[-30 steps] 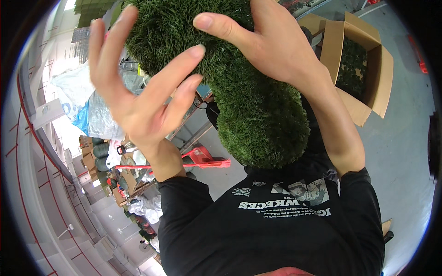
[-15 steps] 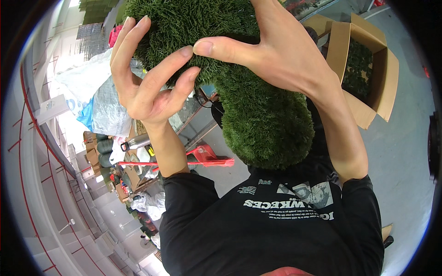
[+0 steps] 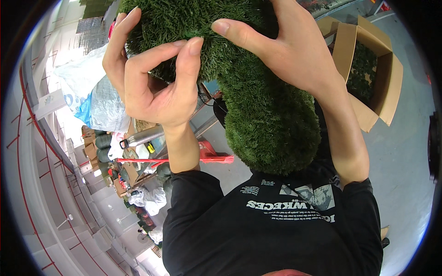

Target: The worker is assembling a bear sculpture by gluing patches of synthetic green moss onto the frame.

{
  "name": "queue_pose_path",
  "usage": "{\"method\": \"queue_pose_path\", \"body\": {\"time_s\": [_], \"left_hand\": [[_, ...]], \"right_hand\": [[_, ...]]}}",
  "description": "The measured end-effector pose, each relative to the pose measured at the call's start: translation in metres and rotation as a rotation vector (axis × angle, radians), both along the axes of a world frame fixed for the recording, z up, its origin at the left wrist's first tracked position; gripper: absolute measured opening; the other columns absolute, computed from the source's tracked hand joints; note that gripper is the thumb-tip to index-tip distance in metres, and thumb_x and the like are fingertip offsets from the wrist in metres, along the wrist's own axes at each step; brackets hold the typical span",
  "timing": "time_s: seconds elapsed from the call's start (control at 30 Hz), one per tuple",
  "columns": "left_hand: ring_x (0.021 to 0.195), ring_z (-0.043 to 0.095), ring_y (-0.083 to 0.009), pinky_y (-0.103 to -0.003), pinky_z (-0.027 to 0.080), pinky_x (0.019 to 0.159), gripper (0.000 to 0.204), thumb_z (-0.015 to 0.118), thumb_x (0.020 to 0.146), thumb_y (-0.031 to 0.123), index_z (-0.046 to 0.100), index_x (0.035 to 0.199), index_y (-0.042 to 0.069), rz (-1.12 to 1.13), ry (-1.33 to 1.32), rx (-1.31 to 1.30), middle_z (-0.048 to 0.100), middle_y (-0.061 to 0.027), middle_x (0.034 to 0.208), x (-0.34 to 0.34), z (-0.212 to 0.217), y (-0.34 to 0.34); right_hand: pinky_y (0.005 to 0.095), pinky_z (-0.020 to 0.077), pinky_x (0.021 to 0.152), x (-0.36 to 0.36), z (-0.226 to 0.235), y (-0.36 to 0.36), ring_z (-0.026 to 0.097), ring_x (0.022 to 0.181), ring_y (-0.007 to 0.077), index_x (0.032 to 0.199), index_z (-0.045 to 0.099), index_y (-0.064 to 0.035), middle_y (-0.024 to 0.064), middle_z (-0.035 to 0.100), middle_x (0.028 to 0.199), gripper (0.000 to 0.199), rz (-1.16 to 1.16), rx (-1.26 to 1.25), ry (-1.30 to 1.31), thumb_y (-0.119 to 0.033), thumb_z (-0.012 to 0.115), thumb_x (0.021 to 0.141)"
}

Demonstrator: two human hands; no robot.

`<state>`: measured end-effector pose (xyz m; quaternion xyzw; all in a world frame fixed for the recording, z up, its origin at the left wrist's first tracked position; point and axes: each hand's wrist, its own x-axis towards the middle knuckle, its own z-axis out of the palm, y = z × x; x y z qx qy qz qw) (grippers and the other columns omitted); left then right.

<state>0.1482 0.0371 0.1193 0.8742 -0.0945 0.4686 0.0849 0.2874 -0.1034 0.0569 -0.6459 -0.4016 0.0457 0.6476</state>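
Note:
A bushy artificial-grass topiary [image 3: 271, 122] of dark green sprigs fills the upper middle, with a wide upper part and a rounded lobe hanging down toward my black shirt. My left hand [image 3: 159, 87] is at the left side of the upper part, thumb and forefinger pinched together against the foliage. Whatever lies between those fingertips is too small to make out; a brighter green spot shows just above them. My right hand [image 3: 294, 50] lies over the right side, its thumb stretched out onto the sprigs. The other fingers of that hand pass out of the picture at the top.
An open cardboard box [image 3: 391, 87] with dark green leaves inside stands on the grey floor at the right. At the left are a white and blue woven sack [image 3: 108, 108], a steel bottle [image 3: 142, 136] and a red dustpan [image 3: 209, 152]. Cluttered boxes lie beyond.
My left thumb has closed against the forefinger, and the hand has turned. My right thumb has moved right, away from the left fingertips. The topiary has shifted slightly.

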Motion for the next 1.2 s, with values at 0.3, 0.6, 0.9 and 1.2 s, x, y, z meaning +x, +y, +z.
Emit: {"method": "queue_pose_path", "body": {"time_s": [0.3, 0.6, 0.9, 1.2], "left_hand": [[0.131, 0.057, -0.0366, -0.045, 0.048, 0.109, 0.021, 0.08, 0.084, -0.003, 0.067, 0.101, -0.001, -0.095, -0.012, -0.18, 0.052, -0.0275, 0.141, 0.008, -0.002, -0.003], [0.135, 0.053, -0.0363, -0.045, 0.042, 0.114, 0.031, 0.081, 0.084, 0.001, 0.07, 0.112, 0.001, -0.069, 0.063, -0.072, 0.05, -0.0253, 0.146, 0.003, -0.002, 0.006], [0.134, 0.054, -0.0324, -0.044, 0.043, 0.113, 0.034, 0.085, 0.084, 0.01, 0.068, 0.112, 0.002, -0.104, 0.054, -0.138, 0.052, -0.023, 0.146, 0.007, -0.003, 0.014], [0.126, 0.059, -0.0269, -0.039, 0.046, 0.107, 0.025, 0.08, 0.088, 0.002, 0.065, 0.108, 0.0, 0.006, 0.003, -0.104, 0.057, -0.0226, 0.14, 0.011, -0.002, 0.009]], "right_hand": [[0.0422, 0.049, 0.103, -0.003, 0.008, -0.012, 0.062, 0.121, 0.0376, 0.14, 0.045, 0.0146, 0.0328, 0.059, 0.128, 0.084, 0.021, 0.071, -0.054, -0.046, 0.076, 0.091], [0.0421, 0.05, 0.103, -0.009, 0.07, -0.034, 0.062, 0.121, 0.0355, 0.14, 0.043, 0.0182, 0.0322, 0.06, 0.13, 0.091, 0.247, -0.14, 0.096, -0.048, 0.078, 0.089], [0.0429, 0.0468, 0.108, 0.002, 0.025, -0.009, 0.057, 0.129, 0.0397, 0.142, 0.039, 0.0209, 0.0367, 0.056, 0.134, 0.095, 0.159, 0.021, 0.125, -0.046, 0.08, 0.088], [0.0429, 0.0419, 0.113, -0.017, 0.042, -0.009, 0.052, 0.135, 0.0406, 0.143, 0.038, 0.0214, 0.038, 0.052, 0.139, 0.096, -0.022, -0.088, 0.041, -0.043, 0.08, 0.086]]}}
